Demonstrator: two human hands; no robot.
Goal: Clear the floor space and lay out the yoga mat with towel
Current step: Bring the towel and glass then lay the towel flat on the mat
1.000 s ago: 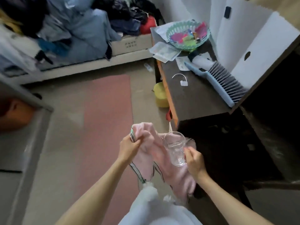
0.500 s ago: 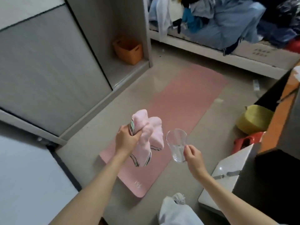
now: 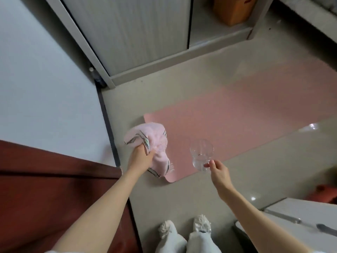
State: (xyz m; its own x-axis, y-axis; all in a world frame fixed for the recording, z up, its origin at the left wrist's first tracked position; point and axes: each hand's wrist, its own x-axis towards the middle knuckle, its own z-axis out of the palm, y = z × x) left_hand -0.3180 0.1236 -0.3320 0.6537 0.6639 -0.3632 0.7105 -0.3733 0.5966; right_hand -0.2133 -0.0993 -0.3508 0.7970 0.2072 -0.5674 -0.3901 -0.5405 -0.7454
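Person seen from above. Both forearms are bare from elbow to wrist; no watch, ring or bracelet shows on the left hand [image 3: 140,157] or the right hand [image 3: 219,172]. At the bottom edge of the frame, near the left elbow, a sliver of white sleeve [image 3: 52,251] is visible. The legs, at bottom centre, wear loose white trousers [image 3: 184,241]. Each foot is covered by a white, fluffy-textured slipper [image 3: 166,227], the pair side by side; finer detail is blurred.
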